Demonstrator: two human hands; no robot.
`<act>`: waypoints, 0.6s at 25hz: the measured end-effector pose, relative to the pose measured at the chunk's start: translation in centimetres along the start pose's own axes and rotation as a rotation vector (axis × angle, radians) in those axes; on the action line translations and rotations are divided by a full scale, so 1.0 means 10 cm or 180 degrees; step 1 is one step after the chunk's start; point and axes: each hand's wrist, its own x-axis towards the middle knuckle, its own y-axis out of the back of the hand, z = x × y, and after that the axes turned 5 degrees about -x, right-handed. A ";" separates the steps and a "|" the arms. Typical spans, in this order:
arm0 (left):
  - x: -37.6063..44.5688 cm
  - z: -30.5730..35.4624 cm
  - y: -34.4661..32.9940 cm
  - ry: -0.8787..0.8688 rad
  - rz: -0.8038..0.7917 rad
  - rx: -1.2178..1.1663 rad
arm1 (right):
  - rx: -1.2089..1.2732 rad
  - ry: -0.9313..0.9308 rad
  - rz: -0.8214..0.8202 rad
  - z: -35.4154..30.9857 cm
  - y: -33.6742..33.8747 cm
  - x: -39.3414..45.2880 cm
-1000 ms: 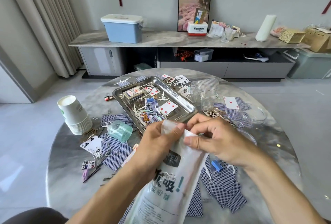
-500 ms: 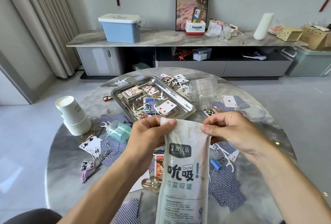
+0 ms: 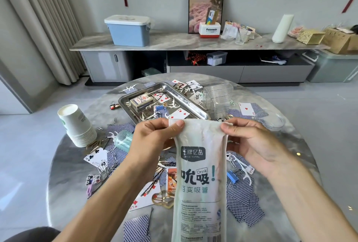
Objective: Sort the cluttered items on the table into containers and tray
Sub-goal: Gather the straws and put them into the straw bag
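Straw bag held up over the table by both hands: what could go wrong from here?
1. The left hand and right hand pinch only the top corners of the straw bag; a hard pull could tear it wide and spill the contents.
2. The bag hangs over playing cards and a gold hair clip, so its bottom could drag or scatter them.

We hold both forearms out in front of us, reaching up from the bottom of the view and converging slightly. Our left hand [image 3: 153,139] has its thumb laid flat on top and its fingers curled beneath, pinching. Our right hand [image 3: 251,141] mirrors it, thumb forward and fingers folded under, palm turned partly toward us. The two hands sit level, apart.
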 end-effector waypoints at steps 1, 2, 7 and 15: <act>0.00 0.01 0.00 -0.0040 0.0019 -0.0020 | 0.0075 0.0081 0.0029 0.01 0.00 0.01; 0.00 0.02 0.00 -0.0056 0.0043 -0.0016 | 0.0059 0.0145 0.0032 0.01 -0.02 0.01; 0.02 -0.07 -0.02 -0.0152 -0.0051 0.0602 | -0.0377 0.0183 -0.0202 0.12 -0.24 0.01; -0.01 -0.08 -0.02 0.0013 -0.0274 0.0866 | -0.1259 0.0661 -0.0184 0.18 -0.32 0.02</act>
